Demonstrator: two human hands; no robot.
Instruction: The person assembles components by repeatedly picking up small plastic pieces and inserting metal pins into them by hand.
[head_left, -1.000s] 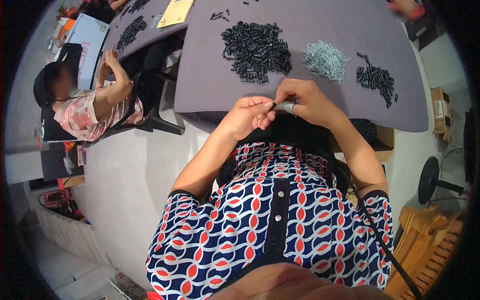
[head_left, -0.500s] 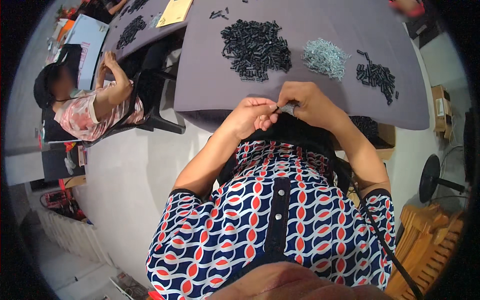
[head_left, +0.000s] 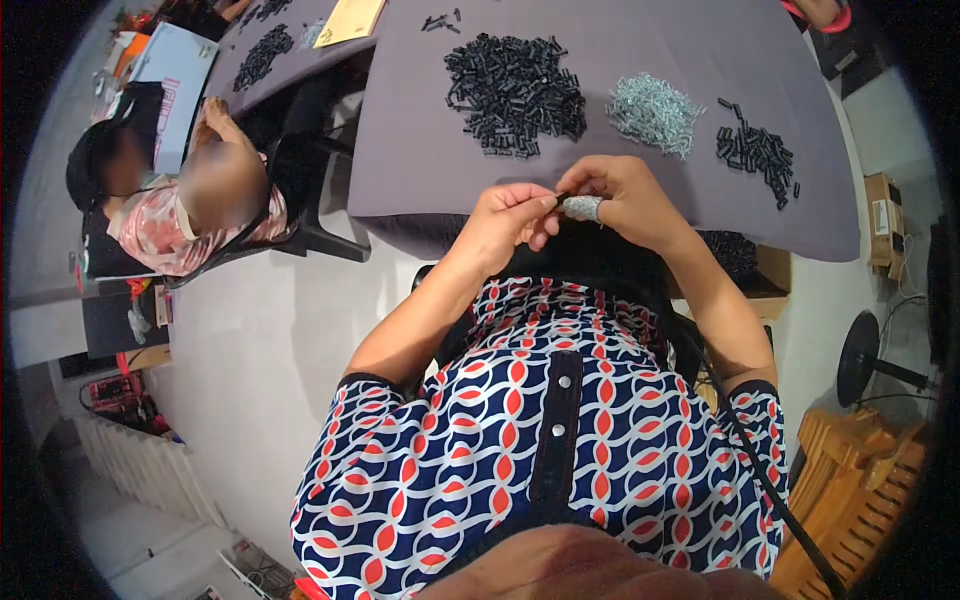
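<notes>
My left hand (head_left: 508, 218) is closed in a pinch on a small black tubular piece (head_left: 559, 200) just in front of the table edge. From the other side my right hand (head_left: 632, 200) pinches the same piece between fingertips and thumb. A crinkled silver-grey wrap (head_left: 582, 208) covers the right thumb. Past my hands, on the grey tablecloth, lies a big heap of short black tubes (head_left: 515, 95). To its right are a pile of small shiny metal pins (head_left: 655, 115) and a smaller pile of black pieces (head_left: 757, 150).
A few loose black pieces (head_left: 440, 22) lie at the far side. On the left a person (head_left: 150, 210) sits on a black chair beside another table part with black pieces (head_left: 264, 58) and a yellow pad (head_left: 349, 22). A cardboard box (head_left: 772, 272) stands under the table; a wooden chair (head_left: 850, 490) is lower right.
My right fingers have lifted and loosened slightly, showing more of the grey thumb wrap. My left hand stays nearly in place. The seated person's arms have shifted.
</notes>
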